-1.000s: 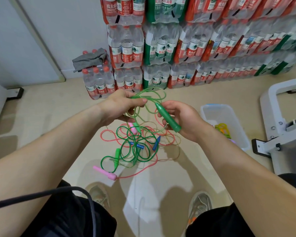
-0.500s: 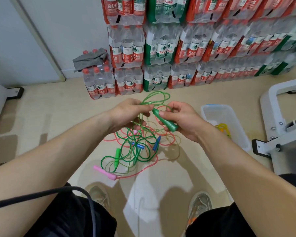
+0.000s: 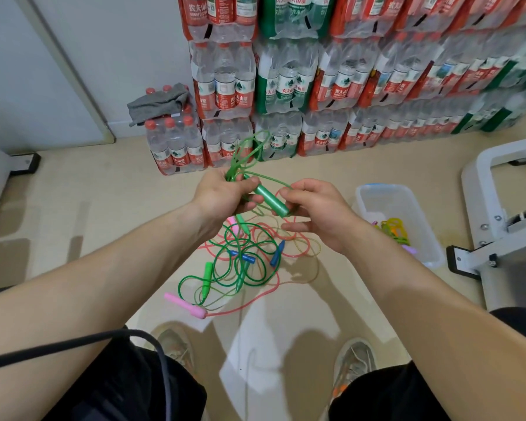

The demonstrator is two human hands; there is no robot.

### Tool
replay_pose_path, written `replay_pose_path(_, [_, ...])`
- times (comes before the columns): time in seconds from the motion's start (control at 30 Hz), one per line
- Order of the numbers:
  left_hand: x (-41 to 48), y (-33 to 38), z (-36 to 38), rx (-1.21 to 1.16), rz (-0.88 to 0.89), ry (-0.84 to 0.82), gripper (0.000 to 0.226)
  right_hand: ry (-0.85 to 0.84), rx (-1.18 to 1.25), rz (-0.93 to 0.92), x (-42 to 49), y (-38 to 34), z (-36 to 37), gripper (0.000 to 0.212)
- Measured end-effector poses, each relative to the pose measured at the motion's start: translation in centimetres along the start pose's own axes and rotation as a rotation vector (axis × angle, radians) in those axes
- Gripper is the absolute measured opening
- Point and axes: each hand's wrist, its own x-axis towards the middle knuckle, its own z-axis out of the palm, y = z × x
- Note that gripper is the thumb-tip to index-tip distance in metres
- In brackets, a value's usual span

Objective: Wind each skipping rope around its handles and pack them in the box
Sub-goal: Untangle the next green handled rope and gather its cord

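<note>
Since half a second ago my two hands have come closer together, and the green handle (image 3: 269,200) now bridges them. My left grip (image 3: 222,194) is clenched around loops of the green rope (image 3: 232,171) and the narrow end of this handle. My right grip (image 3: 316,208) holds the wide end with curled fingers, the thumb apart below. Under the hands, the other ropes (image 3: 242,262) lie tangled on the floor (image 3: 104,208). Further right, the clear box (image 3: 360,202) stands on the floor with a yellow rope (image 3: 392,230) inside.
</note>
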Motion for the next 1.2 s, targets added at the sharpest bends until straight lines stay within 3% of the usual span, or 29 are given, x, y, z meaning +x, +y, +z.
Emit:
replay_pose_path(0.27, [0.1, -0.2, 0.4, -0.077, 0.043, 0.116, 0.015, 0.095, 0.044, 0.012, -0.6, 0.9, 2.1, 0.018])
replay_pose_path(0.33, [0.1, 0.1, 0.2, -0.066, 0.041, 0.077, 0.007, 0.070, 0.145, 0.041, -0.9, 1.0, 2.3, 0.015])
replay_pose_path(0.43, [-0.1, 0.6, 0.1, -0.071, 0.015, -0.038, 0.016, 0.045, 0.308, 0.128, -1.1, 0.6, 1.9, 0.019])
replay_pose_path(0.5, [-0.3, 0.6, 0.1, -0.066, -0.019, -0.127, 0.023, 0.001, 0.276, 0.136, -1.0, 0.5, 1.5, 0.007])
replay_pose_path(0.53, [-0.3, 0.6, 0.1, -0.058, -0.033, -0.158, 0.027, -0.042, 0.249, 0.134, -1.0, 0.5, 1.2, 0.013])
replay_pose_path(0.67, [-0.2, 0.7, -0.2, -0.012, -0.038, -0.187, 0.024, -0.203, 0.096, 0.090, -1.3, 0.5, 0.8, 0.021])
replay_pose_path(0.73, [0.1, 0.9, -0.6, 0.041, -0.037, -0.209, 0.020, -0.086, 0.024, 0.046, -0.9, 0.7, 0.8, 0.016])
replay_pose_path(0.87, [0.8, 1.1, -1.8, 0.181, -0.030, -0.118, 0.041, 0.250, -0.118, -0.046, 1.0, 1.8, -0.8, 0.014])
replay_pose_path(1.0, [1.0, 1.4, -2.8, 0.298, -0.009, -0.018, 0.036, 0.444, -0.226, 0.119, 2.5, 3.2, -3.5, 0.014])
replay_pose_path(1.07, [1.1, 1.6, -3.1, 0.251, 0.008, 0.042, 0.034, 0.413, -0.380, 0.251, 2.6, 4.1, -4.4, 0.016])
replay_pose_path(1.2, [1.3, 2.2, -3.2, 0.131, 0.073, 0.075, 0.026, 0.198, -1.025, 0.365, 1.7, 5.2, -5.5, 0.021])
